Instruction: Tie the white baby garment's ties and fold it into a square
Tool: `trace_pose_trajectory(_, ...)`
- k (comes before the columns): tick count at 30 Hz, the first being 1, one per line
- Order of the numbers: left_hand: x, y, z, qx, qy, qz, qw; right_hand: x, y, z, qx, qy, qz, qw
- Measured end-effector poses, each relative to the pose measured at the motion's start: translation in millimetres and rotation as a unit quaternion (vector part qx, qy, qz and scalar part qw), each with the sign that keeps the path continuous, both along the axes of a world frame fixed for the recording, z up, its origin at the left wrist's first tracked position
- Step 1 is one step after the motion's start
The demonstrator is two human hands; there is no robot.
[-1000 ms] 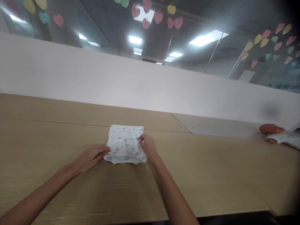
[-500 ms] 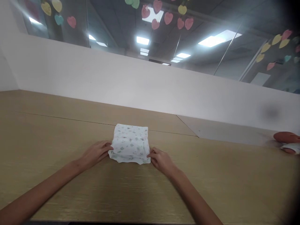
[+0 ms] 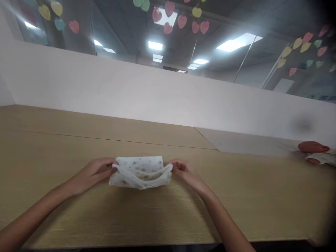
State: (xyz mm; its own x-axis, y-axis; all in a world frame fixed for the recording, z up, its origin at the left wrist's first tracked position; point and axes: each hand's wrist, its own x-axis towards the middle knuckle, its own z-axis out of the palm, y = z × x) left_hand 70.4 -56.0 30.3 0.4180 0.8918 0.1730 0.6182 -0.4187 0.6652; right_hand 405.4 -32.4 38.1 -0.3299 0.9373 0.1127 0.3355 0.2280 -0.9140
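Note:
A thin white cloth (image 3: 141, 164) with a small printed pattern is at the middle of the wooden table (image 3: 136, 217). My left hand (image 3: 98, 171) pinches its near left corner, and my right hand (image 3: 183, 170) pinches the near right corner. Between the two pinches the lifted edge sags in a curve, with a fold opening behind it. The far part of the cloth lies behind this edge. Whether the lower side touches the table I cannot tell.
At the far right edge lies a reddish-brown doll-like object (image 3: 313, 147) with white fabric on it. A white low wall (image 3: 157, 94) runs behind the table, with glass and heart-shaped stickers (image 3: 182, 21) above it. A grey panel (image 3: 244, 142) adjoins the wood at the back right.
Both hands have raised the near edge of the cloth and moved apart a little. The cloth, flat before, now sags between them, and its far edge has come nearer to me.

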Motion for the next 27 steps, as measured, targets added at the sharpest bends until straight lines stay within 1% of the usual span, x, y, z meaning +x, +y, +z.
trace_pose_trajectory(2,-2,27,-4.8,-0.004,-0.021,0.040,0.999,-13,26,-1,-0.020,0.027,-0.038,0.999)
trace_pose_trajectory(4,-3,57,-19.0,0.001,-0.045,0.091,0.995,-26,55,-9,-0.045,0.025,-0.101,0.994)
trace_pose_trajectory(7,-1,93,-49.3,-0.001,-0.087,0.154,0.984,-39,90,-34,-0.081,0.039,-0.174,0.981)
trace_pose_trajectory(9,1,104,-68.5,-0.002,-0.113,0.186,0.976,-42,105,-55,-0.094,0.033,-0.211,0.972)
trace_pose_trajectory(11,2,107,-82.6,0.002,-0.120,0.200,0.972,-41,113,-72,-0.078,0.022,-0.236,0.968)
trace_pose_trajectory(14,1,105,-92.3,0.010,-0.126,0.196,0.972,-37,118,-87,-0.044,-0.002,-0.244,0.969)
trace_pose_trajectory(18,0,103,-93.8,0.011,-0.161,0.202,0.966,-33,119,-90,-0.010,-0.034,-0.213,0.976)
trace_pose_trajectory(21,-1,103,-93.9,0.018,-0.163,0.206,0.965,-31,118,-90,0.010,-0.041,-0.202,0.978)
trace_pose_trajectory(27,-3,105,-95.8,0.023,-0.158,0.219,0.962,-29,119,-93,-0.001,0.003,-0.188,0.982)
